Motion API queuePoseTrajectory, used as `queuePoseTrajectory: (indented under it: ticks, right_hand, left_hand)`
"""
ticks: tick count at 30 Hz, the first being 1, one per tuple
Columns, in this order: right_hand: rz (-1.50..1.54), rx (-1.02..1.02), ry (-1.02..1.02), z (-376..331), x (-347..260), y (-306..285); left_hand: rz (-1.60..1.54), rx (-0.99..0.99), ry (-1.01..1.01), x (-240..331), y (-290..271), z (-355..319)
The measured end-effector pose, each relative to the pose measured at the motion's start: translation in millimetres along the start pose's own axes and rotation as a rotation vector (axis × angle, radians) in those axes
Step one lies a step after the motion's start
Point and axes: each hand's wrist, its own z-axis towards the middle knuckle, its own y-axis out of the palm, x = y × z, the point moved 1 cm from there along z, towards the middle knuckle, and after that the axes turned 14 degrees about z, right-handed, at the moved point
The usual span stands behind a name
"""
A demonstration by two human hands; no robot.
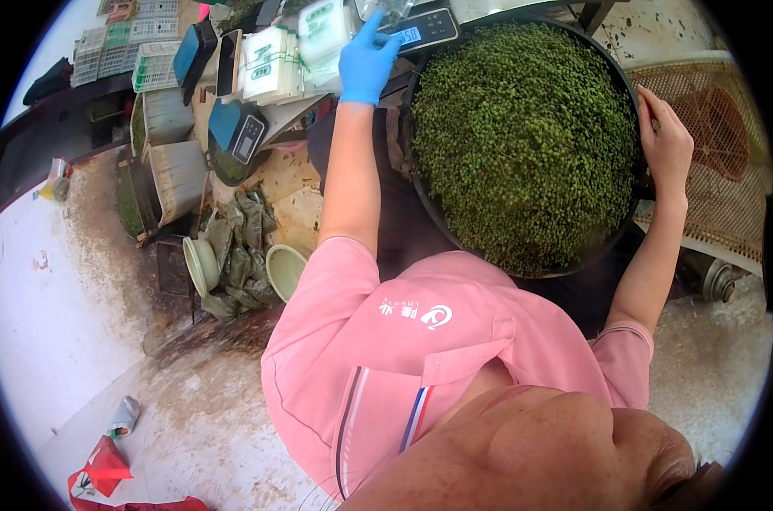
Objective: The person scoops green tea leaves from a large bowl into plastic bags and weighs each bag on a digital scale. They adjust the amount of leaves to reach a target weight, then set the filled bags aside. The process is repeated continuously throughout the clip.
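Observation:
A wide round black pan [629,94] heaped with small green rolled leaves [523,136] sits in front of me at upper right. My right hand [666,140], bare, grips the pan's right rim. My left hand [365,58] wears a blue glove and reaches forward, fingers spread, to a digital scale [429,27] just left of the pan's far edge. The fingertips touch the scale's near side. I see nothing held in the glove. A clear plastic bag [386,8] lies on the scale, partly cut off by the picture's edge.
White wrapped packets [271,64] and a second dark scale [242,132] lie to the left. Pale green bowls [284,268] and crumpled green bags [242,247] sit below them, with white crates [178,175] further left. A woven mesh screen [714,128] stands right of the pan. A red bag [105,468] lies on the floor.

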Motion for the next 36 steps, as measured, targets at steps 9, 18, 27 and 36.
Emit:
queuePoseTrajectory:
  ticks: [9, 18, 27, 36]
  right_hand:
    - [0.020, 0.005, 0.053, 2, -4, -3]
    - [-0.009, -0.032, 0.075, 0, -5, -2]
    - [0.000, -0.047, 0.092, -1, -1, -1]
    - [0.010, -0.051, 0.093, -1, -1, -2]
  left_hand:
    - [-0.279, -0.078, -0.113, 31, 0, -21]
    - [-0.471, -0.047, -0.269, 39, -28, -52]
    - [-0.275, -0.008, -0.060, 18, -9, -14]
    - [0.074, -0.128, 0.039, -11, 13, 29]
